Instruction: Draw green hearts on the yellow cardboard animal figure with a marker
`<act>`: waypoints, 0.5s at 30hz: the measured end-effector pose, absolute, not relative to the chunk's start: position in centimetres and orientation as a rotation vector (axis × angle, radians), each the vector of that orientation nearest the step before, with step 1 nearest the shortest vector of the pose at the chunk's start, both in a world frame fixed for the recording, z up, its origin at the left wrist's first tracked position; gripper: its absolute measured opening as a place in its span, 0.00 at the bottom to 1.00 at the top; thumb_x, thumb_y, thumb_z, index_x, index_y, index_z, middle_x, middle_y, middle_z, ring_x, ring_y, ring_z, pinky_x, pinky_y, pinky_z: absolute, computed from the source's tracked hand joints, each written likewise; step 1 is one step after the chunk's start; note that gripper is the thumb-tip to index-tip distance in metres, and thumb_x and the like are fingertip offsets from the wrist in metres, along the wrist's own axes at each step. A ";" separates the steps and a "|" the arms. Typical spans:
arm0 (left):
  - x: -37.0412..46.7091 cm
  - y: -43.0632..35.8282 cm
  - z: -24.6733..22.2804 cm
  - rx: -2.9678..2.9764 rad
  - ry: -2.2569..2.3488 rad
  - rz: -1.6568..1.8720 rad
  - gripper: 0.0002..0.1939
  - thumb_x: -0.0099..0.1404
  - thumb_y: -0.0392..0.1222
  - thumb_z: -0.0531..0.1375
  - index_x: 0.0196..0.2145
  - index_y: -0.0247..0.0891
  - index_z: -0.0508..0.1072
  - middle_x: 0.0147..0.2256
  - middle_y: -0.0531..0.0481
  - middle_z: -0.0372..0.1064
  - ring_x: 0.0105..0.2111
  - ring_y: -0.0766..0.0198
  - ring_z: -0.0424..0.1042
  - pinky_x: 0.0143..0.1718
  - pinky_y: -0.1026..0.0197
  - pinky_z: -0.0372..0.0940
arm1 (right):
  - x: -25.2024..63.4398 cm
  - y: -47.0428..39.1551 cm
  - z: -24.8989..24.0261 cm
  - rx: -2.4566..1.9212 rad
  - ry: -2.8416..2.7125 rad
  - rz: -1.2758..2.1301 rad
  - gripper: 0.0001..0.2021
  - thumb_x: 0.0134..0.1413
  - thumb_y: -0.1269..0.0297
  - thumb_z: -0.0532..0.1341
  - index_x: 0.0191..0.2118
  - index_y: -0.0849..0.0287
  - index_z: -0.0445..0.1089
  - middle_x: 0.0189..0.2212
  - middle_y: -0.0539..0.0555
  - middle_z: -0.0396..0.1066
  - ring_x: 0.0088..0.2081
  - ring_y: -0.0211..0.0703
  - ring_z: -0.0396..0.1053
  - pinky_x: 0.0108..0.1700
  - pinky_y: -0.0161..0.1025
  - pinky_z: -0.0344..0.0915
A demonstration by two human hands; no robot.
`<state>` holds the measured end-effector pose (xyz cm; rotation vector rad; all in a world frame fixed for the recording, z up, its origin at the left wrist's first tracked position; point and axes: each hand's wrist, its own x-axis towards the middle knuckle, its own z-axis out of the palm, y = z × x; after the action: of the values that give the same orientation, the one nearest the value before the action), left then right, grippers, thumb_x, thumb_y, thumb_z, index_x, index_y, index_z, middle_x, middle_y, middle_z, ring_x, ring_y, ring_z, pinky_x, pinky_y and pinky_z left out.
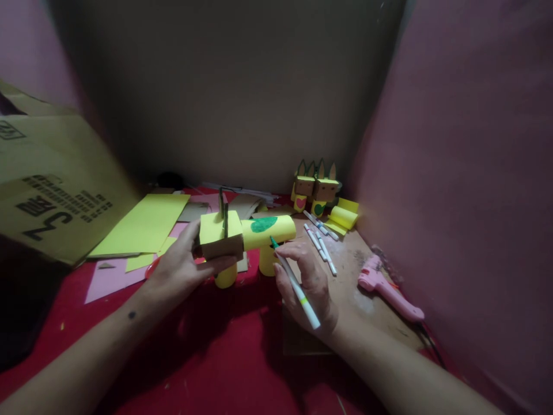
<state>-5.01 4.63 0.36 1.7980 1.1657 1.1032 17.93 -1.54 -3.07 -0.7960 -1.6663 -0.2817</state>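
Note:
My left hand (190, 259) is closed round the box-shaped head of a yellow paper-and-cardboard animal figure (280, 227), which lies on its side or tilts above the red table. Its tube body carries a green heart (264, 223), and short yellow tube legs point downward. An upright cardboard ear rises from the head. Between the fingers of my right hand (309, 282) is a green-tipped white marker (298, 288). The marker's tip is at the body just below the green patch; whether it touches cannot be made out.
Two finished-looking box-headed figures (317, 193) stand at the back right by a yellow paper roll (344, 218). Several markers (320, 242) and a pink glue gun (389, 288) lie on a cardboard sheet (354, 311). Yellow paper (147, 222) and a large carton (56, 184) are at left.

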 end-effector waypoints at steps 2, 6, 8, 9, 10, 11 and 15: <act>-4.9 4.4 0.4 1.767 1.173 1.115 0.41 0.54 0.51 0.74 0.62 0.43 0.66 0.47 0.45 0.76 0.46 0.46 0.77 0.46 0.51 0.73 | 17.9 -1.5 -3.0 -0.800 -1.664 -0.280 0.13 0.67 0.73 0.60 0.53 0.52 0.67 0.40 0.54 0.76 0.41 0.46 0.78 0.45 0.44 0.79; -4.8 4.2 0.4 1.726 1.156 1.123 0.41 0.53 0.51 0.75 0.61 0.43 0.66 0.45 0.46 0.77 0.44 0.46 0.78 0.45 0.51 0.73 | 17.9 -1.5 -3.0 -0.808 -1.662 -0.270 0.14 0.66 0.74 0.60 0.53 0.52 0.67 0.40 0.54 0.76 0.41 0.46 0.78 0.46 0.45 0.78; -4.9 4.5 0.4 1.744 1.145 1.117 0.40 0.52 0.50 0.76 0.59 0.43 0.67 0.43 0.47 0.77 0.44 0.46 0.78 0.44 0.51 0.74 | 17.8 -1.5 -3.0 -0.808 -1.661 -0.266 0.14 0.66 0.74 0.60 0.53 0.52 0.67 0.40 0.53 0.76 0.41 0.46 0.78 0.46 0.45 0.78; -4.9 4.6 0.4 1.759 1.151 1.111 0.39 0.52 0.50 0.76 0.58 0.44 0.67 0.43 0.47 0.76 0.44 0.46 0.78 0.44 0.51 0.74 | 17.8 -1.5 -3.0 -0.808 -1.662 -0.263 0.14 0.66 0.74 0.60 0.54 0.52 0.67 0.40 0.53 0.76 0.41 0.46 0.78 0.46 0.45 0.78; -5.0 4.7 0.3 1.771 1.160 1.110 0.38 0.53 0.50 0.76 0.58 0.44 0.68 0.43 0.47 0.76 0.44 0.46 0.78 0.43 0.52 0.74 | 17.7 -1.5 -3.0 -0.808 -1.661 -0.259 0.14 0.66 0.74 0.60 0.54 0.51 0.67 0.40 0.53 0.76 0.41 0.46 0.78 0.45 0.45 0.79; -5.0 4.8 0.3 1.780 1.166 1.106 0.38 0.53 0.50 0.76 0.58 0.44 0.68 0.43 0.47 0.76 0.44 0.46 0.78 0.43 0.52 0.74 | 17.7 -1.5 -3.0 -0.808 -1.662 -0.254 0.14 0.66 0.74 0.59 0.53 0.51 0.67 0.39 0.53 0.76 0.41 0.46 0.78 0.45 0.45 0.79; -5.0 4.8 0.4 1.788 1.146 1.085 0.37 0.53 0.52 0.76 0.57 0.43 0.68 0.43 0.47 0.75 0.43 0.48 0.76 0.43 0.53 0.72 | 17.4 -1.7 -2.9 -0.804 -1.672 -0.229 0.12 0.67 0.73 0.59 0.52 0.51 0.67 0.38 0.52 0.74 0.41 0.45 0.78 0.44 0.44 0.79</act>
<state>-4.97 4.84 0.40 1.7883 1.1462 1.0846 17.44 -1.72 -2.90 -0.8035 -1.6718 -0.2289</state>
